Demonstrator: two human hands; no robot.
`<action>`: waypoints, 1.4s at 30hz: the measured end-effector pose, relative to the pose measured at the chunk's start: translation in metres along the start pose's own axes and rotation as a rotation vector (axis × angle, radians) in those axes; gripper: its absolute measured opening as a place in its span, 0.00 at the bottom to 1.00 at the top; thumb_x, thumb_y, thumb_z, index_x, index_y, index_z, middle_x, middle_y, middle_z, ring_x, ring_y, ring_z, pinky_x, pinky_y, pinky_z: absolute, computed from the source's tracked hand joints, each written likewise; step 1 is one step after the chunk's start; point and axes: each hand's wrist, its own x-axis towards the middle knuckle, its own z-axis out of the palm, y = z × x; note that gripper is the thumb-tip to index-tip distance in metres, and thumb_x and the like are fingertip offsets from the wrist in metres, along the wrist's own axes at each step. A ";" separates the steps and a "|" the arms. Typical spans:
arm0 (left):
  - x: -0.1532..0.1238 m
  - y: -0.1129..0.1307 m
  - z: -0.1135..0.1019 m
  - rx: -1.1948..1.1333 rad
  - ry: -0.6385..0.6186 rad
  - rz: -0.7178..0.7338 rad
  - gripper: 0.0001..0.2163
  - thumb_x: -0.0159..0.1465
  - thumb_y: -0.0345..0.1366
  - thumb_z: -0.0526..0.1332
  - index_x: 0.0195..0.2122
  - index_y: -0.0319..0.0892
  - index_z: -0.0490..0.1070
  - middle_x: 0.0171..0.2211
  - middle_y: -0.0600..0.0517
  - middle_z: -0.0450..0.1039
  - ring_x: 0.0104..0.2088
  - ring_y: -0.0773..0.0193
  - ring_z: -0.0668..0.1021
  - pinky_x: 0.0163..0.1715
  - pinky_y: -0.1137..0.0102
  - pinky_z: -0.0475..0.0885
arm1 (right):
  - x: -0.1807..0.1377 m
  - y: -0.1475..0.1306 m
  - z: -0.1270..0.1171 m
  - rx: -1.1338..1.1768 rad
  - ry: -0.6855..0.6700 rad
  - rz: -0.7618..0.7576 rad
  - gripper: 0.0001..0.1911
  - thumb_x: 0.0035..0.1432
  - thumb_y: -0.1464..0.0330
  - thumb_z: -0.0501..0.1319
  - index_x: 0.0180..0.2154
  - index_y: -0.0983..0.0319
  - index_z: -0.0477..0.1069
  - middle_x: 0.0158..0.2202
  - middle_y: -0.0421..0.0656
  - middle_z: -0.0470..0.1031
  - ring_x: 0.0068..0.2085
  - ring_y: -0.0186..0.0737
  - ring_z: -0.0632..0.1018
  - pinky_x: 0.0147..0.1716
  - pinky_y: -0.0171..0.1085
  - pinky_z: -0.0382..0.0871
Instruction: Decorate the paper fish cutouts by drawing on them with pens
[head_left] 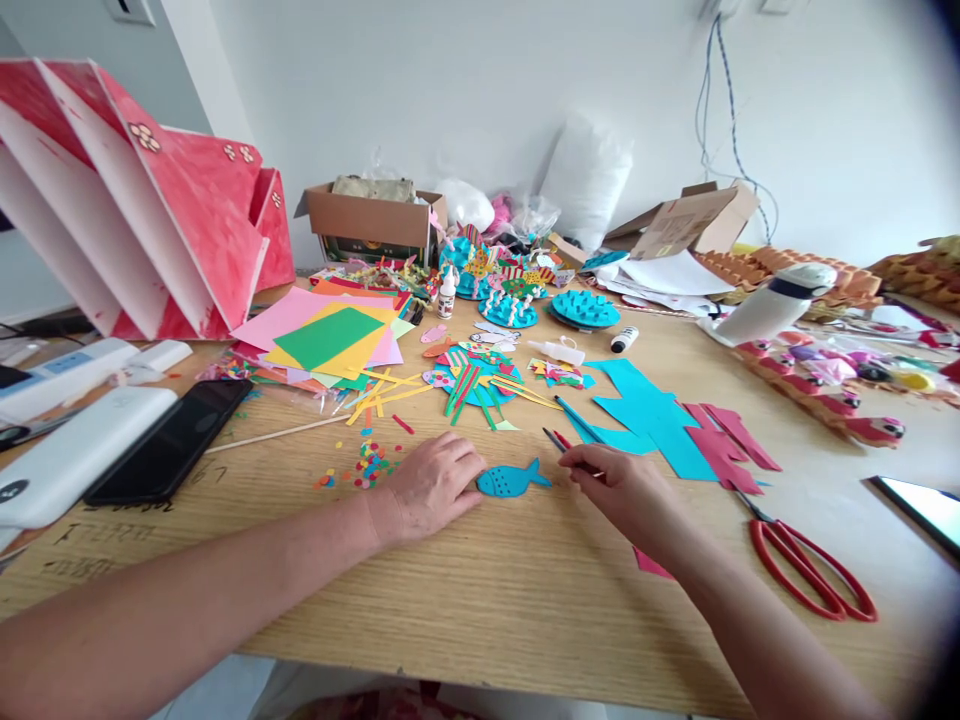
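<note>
A blue paper fish (508, 481) with dark dots and a drawn face line lies flat on the wooden table. At its head end, my left hand (435, 482) rests on the table with curled fingers, thumb and fingertips holding the fish's nose. To the right of the tail, my right hand (615, 490) is closed in a pinch around a slim dark pen (550, 437), which points up and left. A red-tipped pen or pencil (561, 438) lies close beside it, partly hidden by the fingers. Just beyond is a blue pencil (577, 418).
Colourful paper dots (371, 465) lie left of my left hand, with paper strips (382, 393) behind. Blue paper (652, 410), red paper scraps (724, 445) and red-handled scissors (810, 570) are at right. A black phone (172, 440) and stacked coloured sheets (330, 335) occupy the left.
</note>
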 end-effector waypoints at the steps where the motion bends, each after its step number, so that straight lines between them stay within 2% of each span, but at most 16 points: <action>1: 0.000 0.000 0.000 0.007 -0.001 0.000 0.09 0.60 0.33 0.63 0.41 0.36 0.69 0.38 0.49 0.69 0.41 0.59 0.69 0.43 0.66 0.66 | 0.003 0.000 0.003 -0.067 -0.004 -0.026 0.12 0.54 0.72 0.52 0.33 0.61 0.75 0.33 0.44 0.79 0.33 0.41 0.78 0.33 0.37 0.68; 3: 0.000 -0.001 0.001 0.021 0.001 0.002 0.10 0.60 0.34 0.63 0.41 0.36 0.69 0.38 0.49 0.69 0.41 0.58 0.69 0.43 0.65 0.66 | 0.007 0.000 0.007 -0.178 -0.021 -0.086 0.14 0.57 0.73 0.50 0.35 0.61 0.74 0.38 0.47 0.78 0.36 0.42 0.78 0.36 0.37 0.68; 7: 0.001 0.000 0.002 0.039 -0.003 0.001 0.10 0.61 0.35 0.63 0.41 0.37 0.69 0.38 0.48 0.69 0.41 0.58 0.69 0.43 0.64 0.66 | 0.008 -0.006 0.009 -0.319 -0.061 -0.142 0.14 0.61 0.70 0.49 0.34 0.61 0.74 0.40 0.48 0.76 0.38 0.43 0.77 0.35 0.37 0.67; 10: 0.002 0.001 0.001 0.057 -0.018 -0.013 0.09 0.61 0.35 0.63 0.40 0.37 0.69 0.38 0.49 0.68 0.40 0.58 0.70 0.42 0.65 0.67 | 0.007 -0.012 0.006 -0.304 -0.060 -0.177 0.13 0.61 0.70 0.51 0.35 0.61 0.74 0.42 0.48 0.75 0.40 0.43 0.77 0.37 0.37 0.66; 14: 0.003 0.003 0.000 0.075 -0.025 -0.022 0.07 0.62 0.34 0.62 0.38 0.37 0.68 0.37 0.49 0.68 0.40 0.58 0.70 0.41 0.65 0.67 | 0.012 -0.019 0.002 -0.246 -0.162 -0.232 0.12 0.54 0.73 0.57 0.41 0.60 0.73 0.41 0.45 0.75 0.40 0.41 0.76 0.38 0.35 0.65; 17: 0.001 0.003 0.001 0.070 -0.016 -0.021 0.08 0.62 0.34 0.61 0.40 0.37 0.68 0.38 0.48 0.68 0.41 0.58 0.71 0.42 0.64 0.68 | 0.021 -0.021 0.001 -0.235 -0.224 -0.232 0.10 0.51 0.74 0.58 0.36 0.60 0.74 0.39 0.45 0.76 0.40 0.44 0.76 0.37 0.36 0.64; 21: 0.000 0.000 0.007 0.021 0.018 -0.041 0.14 0.60 0.33 0.62 0.47 0.37 0.66 0.42 0.46 0.69 0.44 0.57 0.71 0.45 0.62 0.68 | 0.028 -0.021 0.001 -0.170 -0.251 -0.196 0.08 0.47 0.74 0.58 0.31 0.60 0.74 0.34 0.45 0.76 0.38 0.44 0.75 0.34 0.36 0.62; 25: 0.005 -0.004 0.006 -0.234 0.043 -0.158 0.17 0.60 0.30 0.61 0.50 0.36 0.65 0.46 0.44 0.70 0.48 0.57 0.71 0.50 0.61 0.65 | 0.024 -0.018 0.001 -0.095 -0.229 -0.145 0.04 0.46 0.74 0.58 0.24 0.60 0.70 0.27 0.41 0.74 0.31 0.39 0.73 0.28 0.34 0.59; 27: 0.008 -0.004 -0.003 -0.363 0.036 -0.222 0.14 0.62 0.31 0.58 0.49 0.37 0.66 0.42 0.47 0.72 0.43 0.61 0.74 0.45 0.65 0.69 | 0.019 -0.019 0.000 -0.030 -0.211 -0.118 0.05 0.48 0.73 0.56 0.23 0.60 0.67 0.25 0.39 0.72 0.27 0.35 0.71 0.26 0.32 0.58; 29: 0.010 -0.002 -0.018 -0.410 0.020 -0.227 0.12 0.64 0.34 0.54 0.47 0.37 0.67 0.35 0.50 0.72 0.35 0.65 0.75 0.37 0.71 0.70 | 0.013 -0.023 -0.004 0.042 -0.202 -0.099 0.04 0.50 0.71 0.55 0.24 0.60 0.65 0.23 0.37 0.71 0.24 0.33 0.70 0.23 0.31 0.58; 30: 0.010 0.000 -0.026 -0.522 0.002 -0.246 0.12 0.65 0.36 0.52 0.45 0.37 0.67 0.33 0.51 0.72 0.33 0.66 0.74 0.34 0.72 0.70 | 0.010 -0.026 -0.006 0.112 -0.212 -0.084 0.04 0.50 0.70 0.54 0.25 0.60 0.65 0.22 0.36 0.70 0.23 0.32 0.69 0.22 0.30 0.58; 32: 0.009 0.006 -0.044 -0.713 0.012 -0.282 0.14 0.65 0.41 0.50 0.44 0.37 0.66 0.31 0.52 0.70 0.30 0.67 0.73 0.31 0.74 0.68 | 0.004 -0.035 -0.011 0.339 -0.263 -0.042 0.02 0.49 0.70 0.55 0.25 0.60 0.64 0.20 0.35 0.70 0.22 0.31 0.69 0.21 0.30 0.59; 34: 0.007 0.014 -0.059 -0.821 0.020 -0.305 0.15 0.63 0.45 0.52 0.39 0.38 0.66 0.29 0.53 0.68 0.28 0.69 0.72 0.28 0.76 0.67 | -0.002 -0.045 -0.017 0.595 -0.300 -0.002 0.02 0.46 0.71 0.57 0.24 0.61 0.63 0.18 0.34 0.69 0.21 0.30 0.69 0.22 0.30 0.59; 38: 0.003 0.029 -0.077 -0.749 0.036 -0.328 0.17 0.61 0.49 0.52 0.27 0.39 0.62 0.22 0.56 0.62 0.23 0.70 0.69 0.23 0.77 0.64 | -0.012 -0.059 -0.022 0.921 -0.313 -0.037 0.03 0.44 0.70 0.60 0.23 0.62 0.67 0.18 0.34 0.68 0.20 0.28 0.66 0.22 0.30 0.58; 42: -0.004 0.040 -0.089 -0.700 0.034 -0.403 0.17 0.60 0.48 0.53 0.24 0.39 0.61 0.20 0.56 0.62 0.22 0.70 0.69 0.21 0.77 0.63 | -0.022 -0.065 -0.018 1.182 -0.320 -0.048 0.10 0.44 0.64 0.65 0.25 0.63 0.68 0.18 0.34 0.67 0.20 0.27 0.64 0.22 0.29 0.56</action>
